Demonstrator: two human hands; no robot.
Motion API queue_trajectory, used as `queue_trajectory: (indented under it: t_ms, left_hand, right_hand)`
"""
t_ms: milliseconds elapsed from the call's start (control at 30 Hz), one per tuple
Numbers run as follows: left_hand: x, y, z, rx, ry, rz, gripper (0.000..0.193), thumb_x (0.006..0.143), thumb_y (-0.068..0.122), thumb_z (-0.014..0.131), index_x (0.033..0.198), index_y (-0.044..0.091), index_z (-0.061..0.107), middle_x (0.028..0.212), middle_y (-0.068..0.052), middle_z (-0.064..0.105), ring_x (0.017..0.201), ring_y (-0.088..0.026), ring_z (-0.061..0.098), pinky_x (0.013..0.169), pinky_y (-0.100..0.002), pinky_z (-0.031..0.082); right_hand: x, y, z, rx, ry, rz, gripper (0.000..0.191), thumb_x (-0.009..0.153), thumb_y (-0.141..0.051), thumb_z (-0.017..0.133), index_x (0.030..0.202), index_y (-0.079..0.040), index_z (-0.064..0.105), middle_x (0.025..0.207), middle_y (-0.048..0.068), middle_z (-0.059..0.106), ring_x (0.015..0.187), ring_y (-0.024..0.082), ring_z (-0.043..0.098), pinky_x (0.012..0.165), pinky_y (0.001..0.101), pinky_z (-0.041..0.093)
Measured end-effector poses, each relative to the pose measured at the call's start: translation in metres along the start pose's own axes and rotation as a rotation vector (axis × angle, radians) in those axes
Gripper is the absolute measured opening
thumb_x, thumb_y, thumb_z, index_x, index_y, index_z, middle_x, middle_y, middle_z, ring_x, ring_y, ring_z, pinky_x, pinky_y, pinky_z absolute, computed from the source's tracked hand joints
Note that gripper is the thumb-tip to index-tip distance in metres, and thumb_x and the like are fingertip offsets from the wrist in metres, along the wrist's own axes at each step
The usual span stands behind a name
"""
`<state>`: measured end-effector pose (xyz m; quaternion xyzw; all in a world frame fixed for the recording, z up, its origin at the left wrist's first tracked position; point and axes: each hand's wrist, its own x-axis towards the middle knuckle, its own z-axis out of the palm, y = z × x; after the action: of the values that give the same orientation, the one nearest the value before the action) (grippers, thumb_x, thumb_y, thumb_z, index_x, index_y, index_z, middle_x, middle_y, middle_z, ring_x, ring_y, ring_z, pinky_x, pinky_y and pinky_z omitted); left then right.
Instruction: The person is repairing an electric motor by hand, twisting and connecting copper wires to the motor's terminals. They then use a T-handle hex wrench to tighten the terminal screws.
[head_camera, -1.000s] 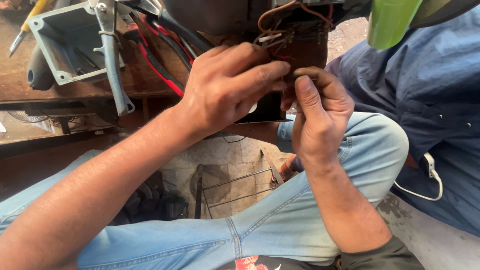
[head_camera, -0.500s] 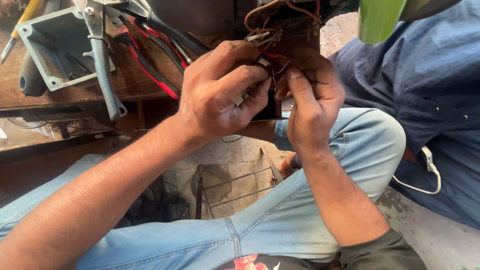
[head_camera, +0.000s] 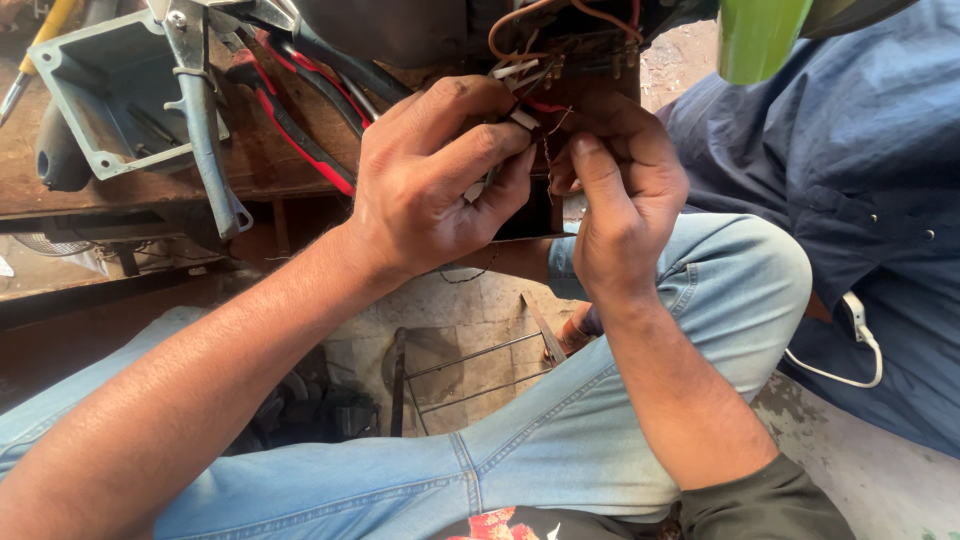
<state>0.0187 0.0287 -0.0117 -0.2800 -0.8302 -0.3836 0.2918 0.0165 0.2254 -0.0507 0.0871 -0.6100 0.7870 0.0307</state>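
Observation:
My left hand (head_camera: 440, 180) and my right hand (head_camera: 620, 200) meet in front of a dark electrical unit (head_camera: 590, 60) with brown and red wires at the top of the view. The left fingers pinch thin wires with white sleeved ends (head_camera: 520, 115). The right thumb and fingers pinch a twisted bare strand (head_camera: 548, 150) just beside them. The two hands touch at the fingertips. What lies behind the fingers is hidden.
A grey metal box (head_camera: 110, 90) and a grey clamp arm (head_camera: 200, 120) stand on a wooden bench (head_camera: 270, 160) at the upper left, beside red-handled pliers (head_camera: 300, 130). My jeans-clad legs (head_camera: 560, 440) fill the bottom. A person in a blue shirt (head_camera: 860, 200) sits right. A wire rack (head_camera: 470, 370) lies on the floor.
Both hands have lifted a little toward the unit and closed in on the wires. The right hand's fingers now pinch the twisted strand closer to the left fingertips.

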Motion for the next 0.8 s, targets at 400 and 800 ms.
queue_trajectory:
  t_ms: [400,800]
  left_hand:
    - [0.0,0.003,0.002,0.094,0.02,0.011,0.027,0.097,0.002,0.083,0.118,0.007,0.067,0.12,-0.007,0.065,0.101,-0.022,0.068,0.08,-0.033,0.054]
    - [-0.001,0.005,0.003,0.098,0.016,0.004,0.027,0.098,0.003,0.081,0.121,0.007,0.067,0.121,-0.006,0.065,0.1,-0.021,0.067,0.078,-0.033,0.053]
  right_hand:
    - [0.012,-0.01,0.0,-0.312,-0.127,-0.174,0.022,0.118,-0.003,0.058,0.139,0.0,0.06,0.12,0.007,0.07,0.096,0.009,0.066,0.085,0.0212,0.056]
    - [0.021,-0.022,-0.011,-0.648,-0.174,-0.336,0.007,0.115,-0.005,0.071,0.119,0.001,0.069,0.108,0.008,0.07,0.093,0.013,0.07,0.083,0.0235,0.056]
